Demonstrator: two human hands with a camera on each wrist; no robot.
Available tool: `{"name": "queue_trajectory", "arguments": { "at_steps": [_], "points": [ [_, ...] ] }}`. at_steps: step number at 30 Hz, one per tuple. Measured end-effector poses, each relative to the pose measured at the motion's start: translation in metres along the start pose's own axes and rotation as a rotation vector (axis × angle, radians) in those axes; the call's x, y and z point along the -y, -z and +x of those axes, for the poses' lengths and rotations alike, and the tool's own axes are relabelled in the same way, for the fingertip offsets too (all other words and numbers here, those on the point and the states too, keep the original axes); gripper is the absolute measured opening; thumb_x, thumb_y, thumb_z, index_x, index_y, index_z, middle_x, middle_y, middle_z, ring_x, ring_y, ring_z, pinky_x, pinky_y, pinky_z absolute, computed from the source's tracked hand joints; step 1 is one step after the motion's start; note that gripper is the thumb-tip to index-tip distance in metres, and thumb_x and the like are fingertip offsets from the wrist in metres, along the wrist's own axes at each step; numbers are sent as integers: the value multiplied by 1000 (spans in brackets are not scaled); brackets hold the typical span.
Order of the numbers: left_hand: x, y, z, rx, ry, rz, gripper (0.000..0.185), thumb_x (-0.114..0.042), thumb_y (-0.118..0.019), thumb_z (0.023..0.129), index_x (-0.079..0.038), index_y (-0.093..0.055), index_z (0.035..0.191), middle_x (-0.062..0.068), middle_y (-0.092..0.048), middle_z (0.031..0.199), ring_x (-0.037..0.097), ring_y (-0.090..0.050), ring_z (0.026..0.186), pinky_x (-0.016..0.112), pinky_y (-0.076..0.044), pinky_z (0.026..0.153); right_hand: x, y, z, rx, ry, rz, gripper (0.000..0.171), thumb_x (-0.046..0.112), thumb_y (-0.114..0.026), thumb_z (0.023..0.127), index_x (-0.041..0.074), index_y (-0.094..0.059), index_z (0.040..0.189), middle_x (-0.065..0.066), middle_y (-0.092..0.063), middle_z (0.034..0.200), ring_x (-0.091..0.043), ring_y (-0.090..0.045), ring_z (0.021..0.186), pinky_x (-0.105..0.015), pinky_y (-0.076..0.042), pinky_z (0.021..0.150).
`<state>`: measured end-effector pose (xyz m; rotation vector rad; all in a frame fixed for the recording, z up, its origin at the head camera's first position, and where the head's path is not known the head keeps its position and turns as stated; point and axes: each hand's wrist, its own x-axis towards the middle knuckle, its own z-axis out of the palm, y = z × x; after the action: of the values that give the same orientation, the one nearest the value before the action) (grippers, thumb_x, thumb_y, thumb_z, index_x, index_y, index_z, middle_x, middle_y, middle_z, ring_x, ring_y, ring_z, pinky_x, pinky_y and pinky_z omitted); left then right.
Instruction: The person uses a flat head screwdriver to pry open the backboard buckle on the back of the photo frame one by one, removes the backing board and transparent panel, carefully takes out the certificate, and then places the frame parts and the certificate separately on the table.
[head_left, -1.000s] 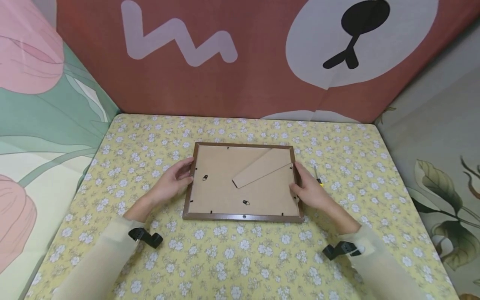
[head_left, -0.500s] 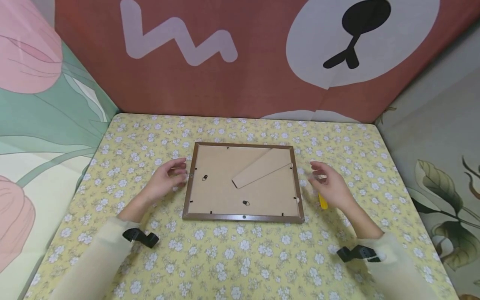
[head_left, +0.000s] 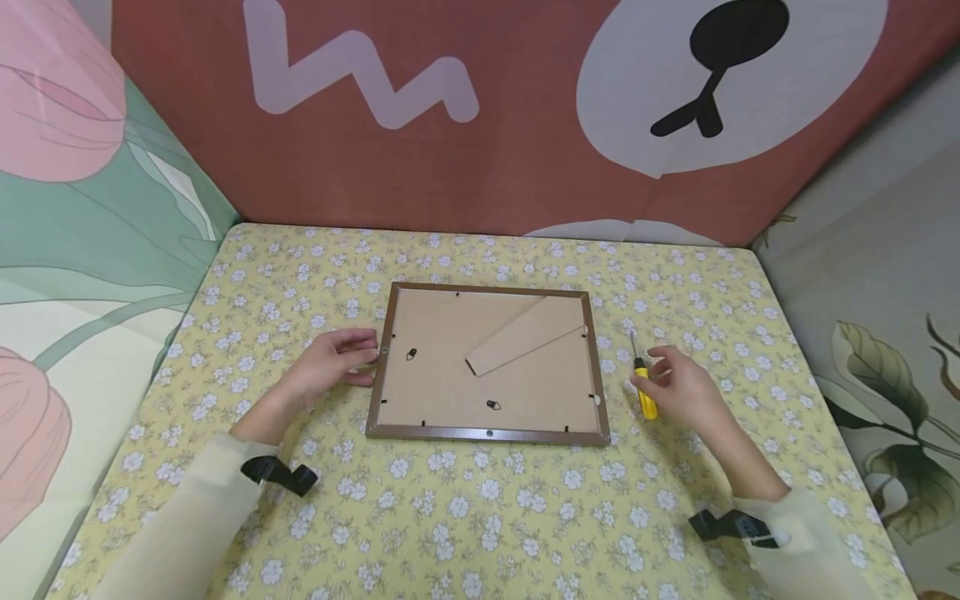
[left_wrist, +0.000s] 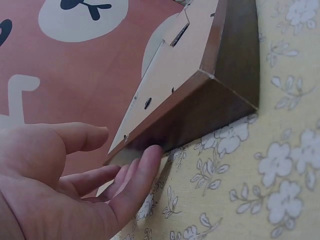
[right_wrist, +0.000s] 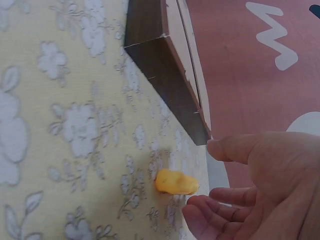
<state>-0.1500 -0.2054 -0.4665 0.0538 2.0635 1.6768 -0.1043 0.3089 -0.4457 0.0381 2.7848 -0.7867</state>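
Observation:
A brown picture frame [head_left: 489, 435] lies back side up on the table, showing its beige backing board [head_left: 435, 392], hanging rings and a flat easel leg [head_left: 517, 333]. My left hand [head_left: 322, 367] is at its left edge, fingers loosely bent, holding nothing; in the left wrist view its fingertips [left_wrist: 152, 155] come right up to the frame's side. To the right of the frame lies a yellow-and-black screwdriver [head_left: 646, 400], its shaft pointing away. Thumb and fingers of my right hand [head_left: 682, 387] hover apart at its handle, which shows as a yellow end [right_wrist: 175, 182] in the right wrist view.
The table [head_left: 480, 525] wears a yellow cloth with white flowers. Behind it rises a red printed backdrop [head_left: 480, 183]; patterned fabric hangs along the left [head_left: 75, 250] and right [head_left: 885, 350] sides. Each sleeve carries a black wrist mount.
Both hands have let go of the picture frame. My right hand has moved right, over to the screwdriver; my left hand has drawn back slightly and stays beside the frame's edge.

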Motion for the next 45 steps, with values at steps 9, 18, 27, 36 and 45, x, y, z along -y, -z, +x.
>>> {"name": "queue_trajectory", "arguments": {
  "at_steps": [9, 18, 27, 36, 45],
  "points": [
    [0, -1, 5, 22, 72, -27, 55, 1, -55, 102, 12, -33, 151, 34, -42, 147, 35, -62, 117, 37, -60, 91, -6, -7, -3, 51, -58, 32, 71, 35, -70, 97, -12, -40, 140, -31, -59, 116, -32, -63, 87, -35, -54, 61],
    [2, -3, 7, 7, 86, -26, 56, 4, -60, 98, 12, -38, 149, 33, -48, 142, 24, -67, 107, 36, -61, 89, -6, -14, 0, 44, -115, 22, 62, 24, -70, 96, -13, -41, 136, -28, -60, 107, -27, -61, 78, -32, -52, 56],
    [3, -4, 10, -7, 100, 21, 52, 4, -59, 99, 11, -40, 147, 33, -52, 139, 27, -67, 109, 36, -62, 87, -9, -10, 1, 64, -133, 57, 55, 16, -63, 97, -14, -42, 138, -30, -60, 111, -33, -65, 87, -33, -58, 59],
    [4, -3, 10, -2, 96, 29, 54, 3, -61, 98, 11, -41, 147, 32, -51, 139, 25, -67, 106, 36, -62, 87, -10, -5, 1, 7, -69, 137, 52, 14, -46, 103, -14, -39, 145, -34, -58, 121, -32, -65, 80, -31, -54, 52],
    [1, -4, 8, -9, 105, 29, 52, 4, -61, 98, 12, -42, 146, 32, -57, 131, 23, -69, 102, 36, -62, 86, 2, 8, 6, -98, 45, 188, 47, 11, -40, 109, -11, -36, 151, -33, -57, 116, -26, -57, 69, -28, -49, 46]
  ]
}}
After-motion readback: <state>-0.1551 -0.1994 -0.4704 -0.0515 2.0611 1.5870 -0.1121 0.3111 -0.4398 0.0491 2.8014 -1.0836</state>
